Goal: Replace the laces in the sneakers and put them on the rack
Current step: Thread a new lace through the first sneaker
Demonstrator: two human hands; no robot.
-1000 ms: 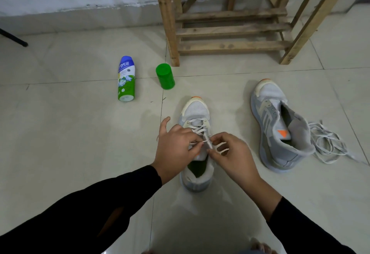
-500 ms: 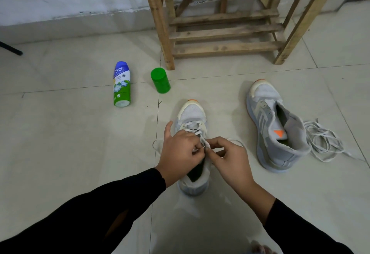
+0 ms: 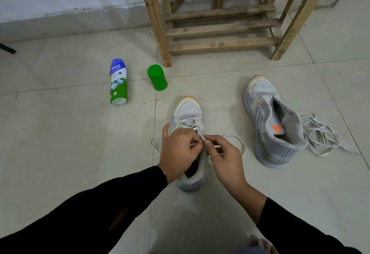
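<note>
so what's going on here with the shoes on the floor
A person is threading a white lace into the near sneaker on the tiled floor: the left hand and the right hand both pinch the lace over its eyelets. The other sneaker lies to the right with no lace in it, a loose lace heaped beside it. Neither sneaker is on the wooden rack yet.

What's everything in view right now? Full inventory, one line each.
Mesh sneaker being laced: 1, grey-white, floor centre.
Unlaced mesh sneaker: 1, grey, floor right.
Threaded flat lace: 1, white, in centre sneaker.
Loose lace pile: 1, white, right of unlaced sneaker.
Plastic bottle lying down: 1, blue-white-green, floor left.
Plastic cap: 1, green, beside rack leg.
Slatted wooden rack: 1, tan, rear.
Left hand, right hand: 2, black-sleeved, each pinching the threaded lace.
</note>
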